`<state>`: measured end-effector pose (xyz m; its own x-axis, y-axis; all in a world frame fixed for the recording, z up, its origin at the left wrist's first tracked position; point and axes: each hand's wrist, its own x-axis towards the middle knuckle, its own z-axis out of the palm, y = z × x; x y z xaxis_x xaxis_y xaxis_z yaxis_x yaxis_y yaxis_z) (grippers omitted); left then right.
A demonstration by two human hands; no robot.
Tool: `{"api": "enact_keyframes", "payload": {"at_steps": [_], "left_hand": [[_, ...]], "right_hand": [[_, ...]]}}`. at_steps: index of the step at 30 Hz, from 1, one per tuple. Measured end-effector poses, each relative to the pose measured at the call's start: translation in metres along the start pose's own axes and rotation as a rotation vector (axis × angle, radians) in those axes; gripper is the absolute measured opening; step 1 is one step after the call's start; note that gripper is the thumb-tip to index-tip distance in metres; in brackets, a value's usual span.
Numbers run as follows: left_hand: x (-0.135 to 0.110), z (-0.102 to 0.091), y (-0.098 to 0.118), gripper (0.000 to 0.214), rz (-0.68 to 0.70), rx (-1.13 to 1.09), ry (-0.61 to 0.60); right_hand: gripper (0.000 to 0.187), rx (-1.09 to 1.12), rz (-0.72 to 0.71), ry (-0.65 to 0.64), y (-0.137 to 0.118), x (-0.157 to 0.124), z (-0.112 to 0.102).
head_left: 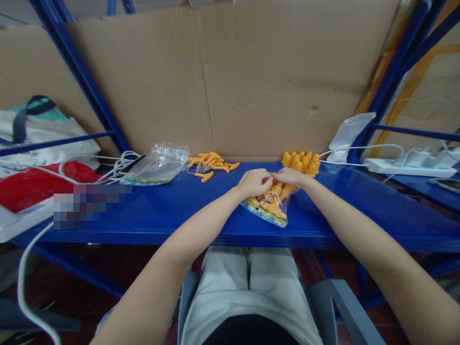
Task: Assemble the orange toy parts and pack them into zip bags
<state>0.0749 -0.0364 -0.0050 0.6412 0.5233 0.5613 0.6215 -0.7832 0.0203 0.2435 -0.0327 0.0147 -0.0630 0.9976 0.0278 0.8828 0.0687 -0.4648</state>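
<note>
A clear plastic bag (283, 203) with a colourful printed edge lies on the blue table, filled with orange plastic pieces. Both of my hands meet at its far end, fingers closed on the plastic. My left hand (256, 183) comes in from the left, its fingertips pinched together. From the other side my right hand (290, 176) grips the same end, its fingers partly hidden. Just beyond my right hand stands a cluster of orange cup-like pieces (302, 162). Left of my hands is a pile of orange hook-shaped pieces (212, 162) with thin metal chains.
Several flat clear bags (158, 165) lie left of the hook-shaped pile. Cables, a red bag (46, 184) and a white tote (43, 136) crowd the left end. A white power strip (406, 167) sits at right. Cardboard (251, 81) walls off the back.
</note>
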Motion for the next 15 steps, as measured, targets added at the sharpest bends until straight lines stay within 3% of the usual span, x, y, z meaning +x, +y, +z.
{"api": "enact_keyframes", "payload": {"at_steps": [7,15], "left_hand": [[0.0003,0.0021,-0.0064,0.030,-0.028,0.020,-0.008],[-0.0015,-0.0007,-0.0069,0.030,-0.009,-0.015,0.010]], "right_hand": [[0.030,0.453,0.011,-0.222,0.0084,-0.0004,-0.0004],[0.024,0.578,0.100,-0.374,0.0047,-0.0075,-0.0048]]}}
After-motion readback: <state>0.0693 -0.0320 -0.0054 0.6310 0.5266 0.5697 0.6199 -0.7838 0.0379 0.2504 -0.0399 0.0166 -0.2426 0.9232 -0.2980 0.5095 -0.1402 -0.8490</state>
